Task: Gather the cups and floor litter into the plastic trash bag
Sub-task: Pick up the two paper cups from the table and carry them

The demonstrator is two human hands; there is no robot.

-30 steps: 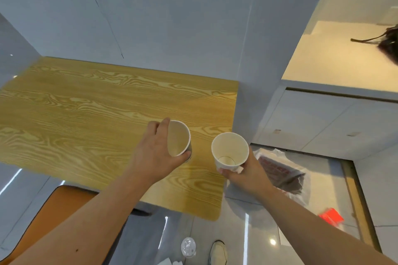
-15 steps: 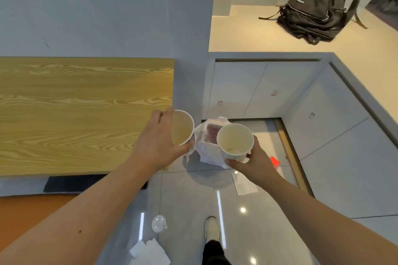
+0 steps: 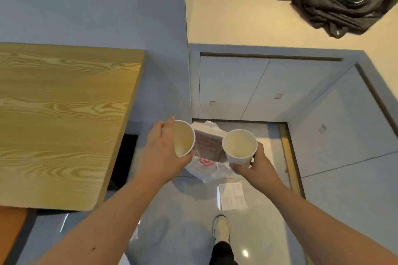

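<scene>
My left hand (image 3: 160,155) grips a white paper cup (image 3: 183,139), tilted with its mouth facing right. My right hand (image 3: 257,166) holds a second white paper cup (image 3: 239,146) upright from below. Both cups hover above a white plastic trash bag (image 3: 207,153) with red print, lying open on the grey floor between them. A white paper slip (image 3: 232,196) lies on the floor just this side of the bag. The bag's lower part is partly hidden by my hands.
A wooden table (image 3: 60,118) fills the left, its corner near my left forearm. Grey cabinets (image 3: 254,88) stand behind the bag, with a cream counter holding a dark backpack (image 3: 344,0). My shoe (image 3: 220,230) is on the floor below.
I have turned right and moved closer to the bag; both cups, held the same way, have shifted from over the table edge to above the bag. The lid and red scrap left the view.
</scene>
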